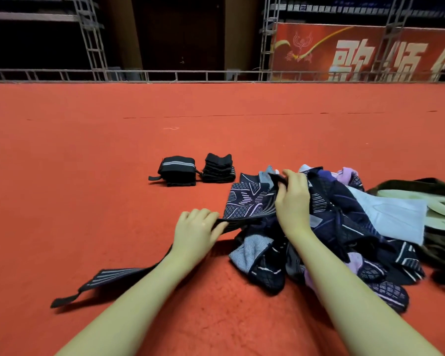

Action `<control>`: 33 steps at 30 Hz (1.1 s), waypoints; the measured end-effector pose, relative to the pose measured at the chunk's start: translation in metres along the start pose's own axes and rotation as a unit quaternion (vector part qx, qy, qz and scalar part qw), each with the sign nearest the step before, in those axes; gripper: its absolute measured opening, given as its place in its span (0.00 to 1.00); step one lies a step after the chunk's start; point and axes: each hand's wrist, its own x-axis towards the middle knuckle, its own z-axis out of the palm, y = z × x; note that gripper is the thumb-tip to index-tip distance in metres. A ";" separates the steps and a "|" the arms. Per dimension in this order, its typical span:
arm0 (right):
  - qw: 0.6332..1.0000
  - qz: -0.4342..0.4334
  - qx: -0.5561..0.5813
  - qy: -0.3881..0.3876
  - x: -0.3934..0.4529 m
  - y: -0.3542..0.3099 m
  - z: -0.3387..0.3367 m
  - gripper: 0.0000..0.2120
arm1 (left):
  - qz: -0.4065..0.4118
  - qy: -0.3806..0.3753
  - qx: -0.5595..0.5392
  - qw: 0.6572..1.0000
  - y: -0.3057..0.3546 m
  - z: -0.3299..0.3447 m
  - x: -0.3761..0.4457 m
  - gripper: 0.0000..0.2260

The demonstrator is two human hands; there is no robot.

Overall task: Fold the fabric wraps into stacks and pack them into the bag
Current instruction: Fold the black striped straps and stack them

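While my left hand (pixel 194 231) pinches a long dark strap (pixel 118 274) near its middle, my right hand (pixel 292 199) grips a dark edge of cloth at the top of the pile (pixel 326 227). This strap runs from the pile, under my left fingers, and trails back toward me over the carpet (pixel 88 150), its tab end lying flat on the side away from the pile. Beyond the pile sit two finished stacks (pixel 198 170), side by side, well apart from my hands. A dark and pale green bundle (pixel 427 201) lies against the pile's far-right side; I judge it may be the bag, but cannot tell.

To do this well, I think I should draw the strap clear of the pile, holding the heap down with my right hand so nothing drags along, then lay it straight and fold from the tab end.

Left of the pile the carpet is wide open, good room for that. The carpet's edge, with its rail (pixel 216 73), lies far beyond the stacks.
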 end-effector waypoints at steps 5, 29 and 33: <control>0.997 -0.001 -0.074 0.018 -0.005 -0.010 0.009 0.03 | -0.039 0.060 -0.026 0.997 -0.029 -0.010 -0.003 0.14; 0.996 0.047 0.010 0.081 0.040 -0.022 0.029 0.05 | -0.046 -0.444 -0.168 0.879 0.011 0.024 0.042 0.23; 0.999 -0.026 0.023 0.028 0.022 -0.022 0.034 0.04 | -0.121 -0.439 -0.167 0.874 0.000 0.024 0.019 0.23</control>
